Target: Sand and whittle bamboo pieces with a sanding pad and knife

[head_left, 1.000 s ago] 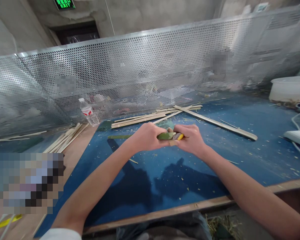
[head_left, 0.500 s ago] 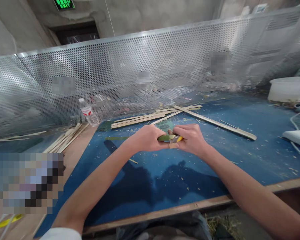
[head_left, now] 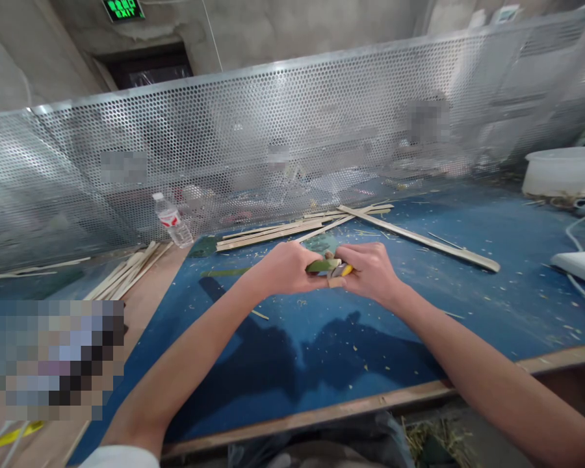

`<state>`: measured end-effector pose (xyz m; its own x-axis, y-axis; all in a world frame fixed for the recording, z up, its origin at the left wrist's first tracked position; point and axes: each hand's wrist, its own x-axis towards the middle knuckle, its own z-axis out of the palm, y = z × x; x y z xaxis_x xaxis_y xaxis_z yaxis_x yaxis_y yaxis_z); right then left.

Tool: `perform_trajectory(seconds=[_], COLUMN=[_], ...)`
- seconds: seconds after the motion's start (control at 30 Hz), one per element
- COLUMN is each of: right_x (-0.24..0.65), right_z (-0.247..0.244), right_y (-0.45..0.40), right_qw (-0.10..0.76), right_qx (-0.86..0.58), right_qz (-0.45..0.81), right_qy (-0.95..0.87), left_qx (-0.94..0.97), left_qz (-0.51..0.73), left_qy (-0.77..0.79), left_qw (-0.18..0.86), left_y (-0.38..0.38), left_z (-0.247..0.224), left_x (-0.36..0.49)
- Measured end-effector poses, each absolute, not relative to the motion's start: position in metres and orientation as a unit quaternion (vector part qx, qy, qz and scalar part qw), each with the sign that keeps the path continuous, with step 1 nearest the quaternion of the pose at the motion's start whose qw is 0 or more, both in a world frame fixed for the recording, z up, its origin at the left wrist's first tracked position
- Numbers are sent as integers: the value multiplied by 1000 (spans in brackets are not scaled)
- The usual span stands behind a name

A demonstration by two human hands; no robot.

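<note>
My left hand (head_left: 290,270) is closed round a green bamboo strip (head_left: 322,266), whose cut end sticks out between my two hands. A longer green part (head_left: 227,272) shows to the left, behind my wrist. In my right hand (head_left: 370,270) is a small knife with a yellow handle (head_left: 347,269), its blade against the strip's end. A tan piece (head_left: 337,282) lies under the blade by my fingers; I cannot make out whether it is a finger wrap. Both hands are above the blue table top (head_left: 322,377), nearly touching.
Pale bamboo strips (head_left: 277,233) lie behind my hands, and a long one (head_left: 419,238) slants to the right. A water bottle (head_left: 172,221) and a strip bundle (head_left: 124,273) are at left. A perforated metal screen (head_left: 253,123) runs across the back. A white tub (head_left: 560,172) stands at right.
The knife and the green strip have shifted very slightly between my hands. Both hands keep their grip in nearly the same place.
</note>
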<state>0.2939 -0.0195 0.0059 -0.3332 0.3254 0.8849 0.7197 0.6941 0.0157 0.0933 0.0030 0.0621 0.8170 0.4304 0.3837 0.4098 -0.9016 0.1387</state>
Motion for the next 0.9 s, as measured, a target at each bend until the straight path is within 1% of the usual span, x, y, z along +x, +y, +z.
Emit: perform_trajectory(seconds=[0.23,0.33,0.53,0.7,0.77,0.83,0.9], right_x=[290,286,276,280,283,282,276], right_z=[3,3,3,10,21,38,54], right_y=[-19,-20,-25,-22,-23,-30,-48], right_qw=[506,525,573,638,665,682,674], right_qx=[-332,-354,-396,-416,-379,-310,-239], right_qz=[-212,-169,-2,182,272,364,445], right_qy=[-767,-756,-717,-622,-583,-553,-540], left_qx=[952,950,936,937,941,945,950], left_qz=[211,211,232,219,205,193,179], left_qy=[220,225,256,267,263,254,245], left_qw=[33,41,58,59,64,66,70], left_y=[4,4,1,-2,-3,-2,-1], left_z=[62,64,66,72,75,78,81], left_x=[92,92,94,92,90,88,85])
